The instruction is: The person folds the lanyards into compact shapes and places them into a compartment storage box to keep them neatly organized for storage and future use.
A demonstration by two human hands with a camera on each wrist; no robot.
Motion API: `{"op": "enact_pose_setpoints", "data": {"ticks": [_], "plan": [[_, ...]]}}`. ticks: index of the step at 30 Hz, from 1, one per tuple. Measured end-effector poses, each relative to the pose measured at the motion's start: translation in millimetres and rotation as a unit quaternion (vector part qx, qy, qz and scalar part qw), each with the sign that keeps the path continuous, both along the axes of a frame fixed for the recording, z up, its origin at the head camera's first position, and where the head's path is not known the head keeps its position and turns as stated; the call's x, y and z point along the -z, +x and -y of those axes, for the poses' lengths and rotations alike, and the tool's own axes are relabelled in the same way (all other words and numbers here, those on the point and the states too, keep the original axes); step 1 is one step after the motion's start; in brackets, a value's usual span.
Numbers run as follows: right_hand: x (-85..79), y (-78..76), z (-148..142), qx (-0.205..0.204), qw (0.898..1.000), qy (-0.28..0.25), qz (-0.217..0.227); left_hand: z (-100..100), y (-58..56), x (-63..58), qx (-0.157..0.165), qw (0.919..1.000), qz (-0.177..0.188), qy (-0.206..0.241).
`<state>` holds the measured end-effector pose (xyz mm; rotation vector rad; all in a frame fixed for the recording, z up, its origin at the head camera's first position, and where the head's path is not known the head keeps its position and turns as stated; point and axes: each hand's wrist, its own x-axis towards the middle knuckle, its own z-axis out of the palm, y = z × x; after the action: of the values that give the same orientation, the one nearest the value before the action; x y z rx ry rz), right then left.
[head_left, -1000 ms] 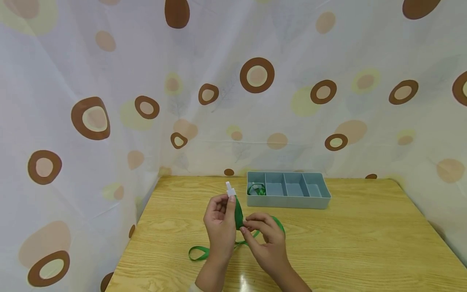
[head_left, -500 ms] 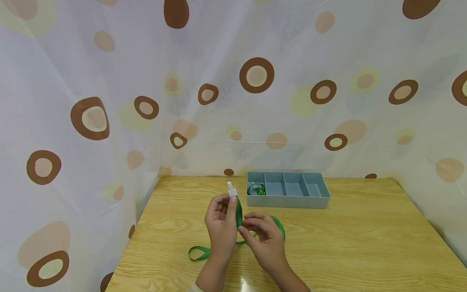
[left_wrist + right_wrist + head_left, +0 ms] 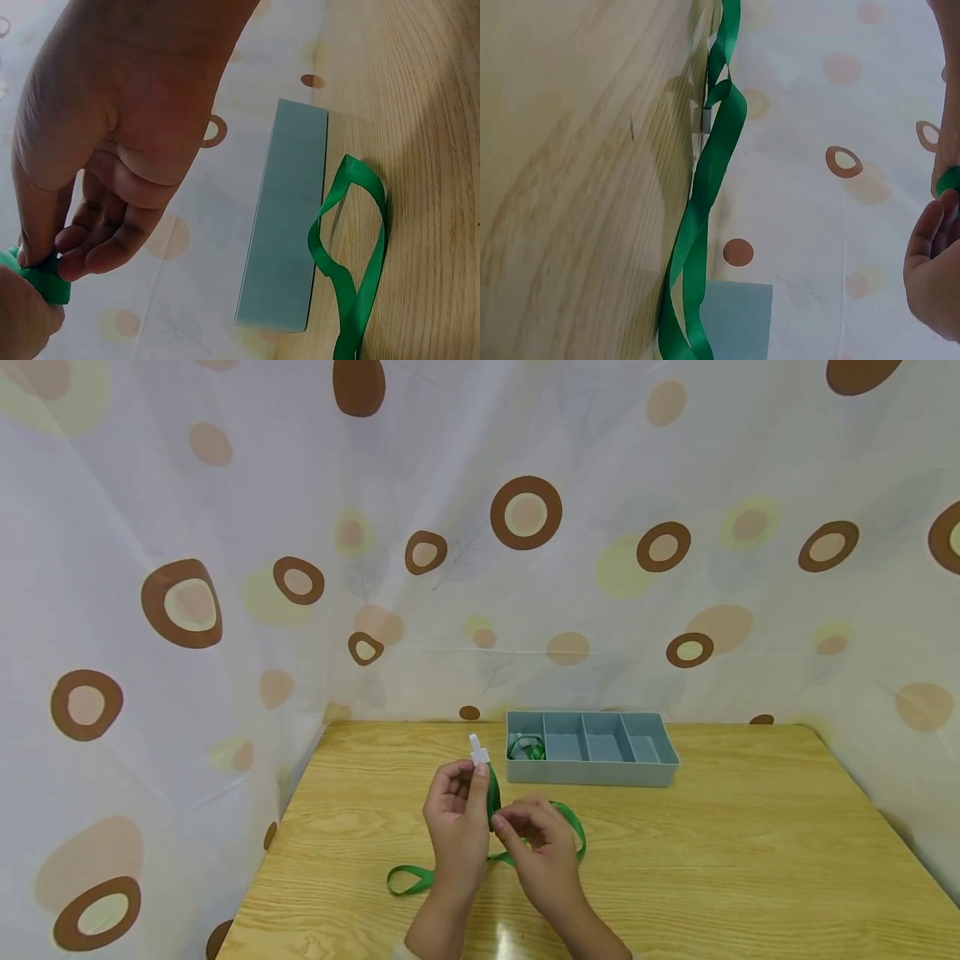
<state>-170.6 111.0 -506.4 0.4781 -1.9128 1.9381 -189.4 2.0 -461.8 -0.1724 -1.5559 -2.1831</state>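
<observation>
Our left fingers pinch a green ribbon just under its white clip, right fingers pinching lower, probably keeping folds tight above the worktop; slack lies toward eight o'clock, a tray at two.

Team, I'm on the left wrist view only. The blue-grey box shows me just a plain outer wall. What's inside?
Observer: A bundled green lanyard, in the leftmost compartment of four.
Operator: Copy. Pinched green lanyard at the left of my frame: anything on its end?
Observer: A white plastic clip, sticking up above the left hand.
Operator: Loose green ribbon exits my frame at the bottom. What's past that?
Observer: Another green loop on the table, left of the left forearm.
</observation>
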Motion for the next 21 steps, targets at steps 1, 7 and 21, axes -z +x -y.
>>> {"op": "enact_pose_setpoints", "data": {"ticks": [1, 7, 21], "plan": [[0.8, 0.0, 0.0, -0.007, 1.0, -0.001, 0.0, 0.1, 0.0, 0.0, -0.001, 1.0, 0.0, 0.001], [6.4, 1.4, -2.3, -0.05, 0.998, 0.008, -0.039, 2.0, -0.4, -0.2, -0.005, 1.0, -0.001, 0.002], [11.2, 2.1, -0.8, 0.014, 0.978, 0.149, -0.148, 4.8, -1.9, -0.7, -0.009, 0.9998, 0.017, 0.006]]}}
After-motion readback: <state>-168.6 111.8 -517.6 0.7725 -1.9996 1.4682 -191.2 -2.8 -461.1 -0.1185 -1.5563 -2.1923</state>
